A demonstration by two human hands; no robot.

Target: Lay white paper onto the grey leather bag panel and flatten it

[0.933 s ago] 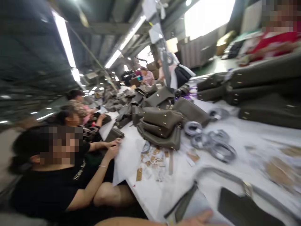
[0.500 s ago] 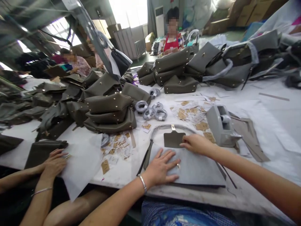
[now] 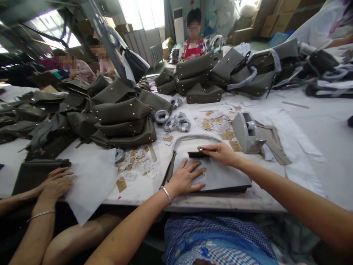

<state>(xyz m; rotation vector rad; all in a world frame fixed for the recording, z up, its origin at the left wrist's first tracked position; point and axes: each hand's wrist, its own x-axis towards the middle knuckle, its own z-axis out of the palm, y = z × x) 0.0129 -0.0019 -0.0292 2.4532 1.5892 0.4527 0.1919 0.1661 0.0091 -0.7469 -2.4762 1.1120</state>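
A grey handbag (image 3: 223, 176) wrapped in thin paper lies flat at the table's near edge, its handle (image 3: 193, 138) arching away from me. My left hand (image 3: 185, 177) rests flat on the bag's left side, fingers spread, a bracelet on the wrist. My right hand (image 3: 219, 151) pinches the dark flap (image 3: 197, 154) with its gold clasp at the bag's top edge and folds it over.
A grey tape dispenser (image 3: 245, 129) stands right of the bag. Paper tags (image 3: 217, 123) and coiled straps (image 3: 172, 121) lie behind it. Stacks of olive bags (image 3: 121, 117) fill the left and far side. A co-worker's hands (image 3: 53, 182) press white paper at my left.
The view swung from the row of workers on the left down onto the bag. My right hand has since folded the flap from lying flat open to closed over the bag's top edge.
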